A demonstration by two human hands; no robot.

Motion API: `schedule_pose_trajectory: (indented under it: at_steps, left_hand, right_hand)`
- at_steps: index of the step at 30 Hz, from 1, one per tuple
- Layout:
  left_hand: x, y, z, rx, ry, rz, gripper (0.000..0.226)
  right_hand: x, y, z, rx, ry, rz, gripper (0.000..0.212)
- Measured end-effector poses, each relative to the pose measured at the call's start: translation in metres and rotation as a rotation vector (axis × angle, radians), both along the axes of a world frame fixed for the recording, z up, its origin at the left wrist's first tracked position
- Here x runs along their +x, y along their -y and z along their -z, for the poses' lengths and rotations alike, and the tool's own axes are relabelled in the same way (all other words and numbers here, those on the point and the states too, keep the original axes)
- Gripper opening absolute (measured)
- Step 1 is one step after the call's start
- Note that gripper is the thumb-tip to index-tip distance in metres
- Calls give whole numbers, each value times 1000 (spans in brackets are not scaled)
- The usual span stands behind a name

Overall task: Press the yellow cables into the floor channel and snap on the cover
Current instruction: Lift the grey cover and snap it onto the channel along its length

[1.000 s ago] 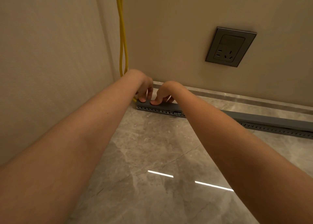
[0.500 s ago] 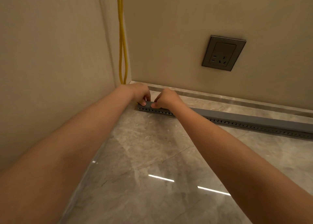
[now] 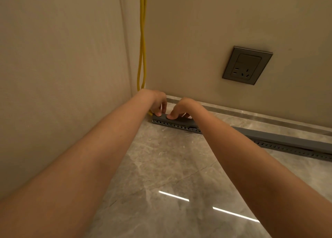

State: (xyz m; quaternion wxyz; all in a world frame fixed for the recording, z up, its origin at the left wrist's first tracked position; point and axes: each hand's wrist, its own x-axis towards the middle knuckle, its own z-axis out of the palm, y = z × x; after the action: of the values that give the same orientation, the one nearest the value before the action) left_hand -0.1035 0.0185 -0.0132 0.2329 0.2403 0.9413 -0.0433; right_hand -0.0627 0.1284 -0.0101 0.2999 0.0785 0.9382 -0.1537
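Note:
Two yellow cables (image 3: 142,40) hang down the wall corner, and a short yellow bit (image 3: 150,113) shows at the left end of the grey floor channel (image 3: 172,126). The channel runs along the skirting to the right, its perforated side facing me and the grey cover (image 3: 280,136) on top. My left hand (image 3: 158,102) and my right hand (image 3: 182,107) sit side by side at the channel's left end. Both have bent fingers with the fingertips pressed on the cover's top. The cables inside the channel are hidden.
A grey wall socket (image 3: 247,65) sits on the back wall above the channel. The left wall (image 3: 62,76) stands close beside my left arm. The polished stone floor (image 3: 170,165) stretches toward me, with a stone skirting (image 3: 251,114) behind the channel.
Half a second ago my fingers were bunched together at the channel end; now the fingertips lie spread on the cover's top. The view has tilted slightly.

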Motion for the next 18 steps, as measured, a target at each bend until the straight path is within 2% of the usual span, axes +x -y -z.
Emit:
schedule_pose_trajectory:
  at_steps: [5, 11, 14, 18]
  left_hand:
    - [4, 0, 4, 20, 14, 17, 34]
    - [4, -3, 0, -44, -22, 50, 37]
    - [5, -7, -2, -46, -36, 36, 42]
    - [8, 1, -1, -20, -12, 23, 36]
  right_hand:
    - [-4, -1, 25, -6, -146, 121, 69]
    - [-3, -3, 25, -68, -97, 225, 94]
    - [-1, -5, 22, -76, -63, 262, 86]
    - [4, -9, 28, -97, -90, 242, 82]
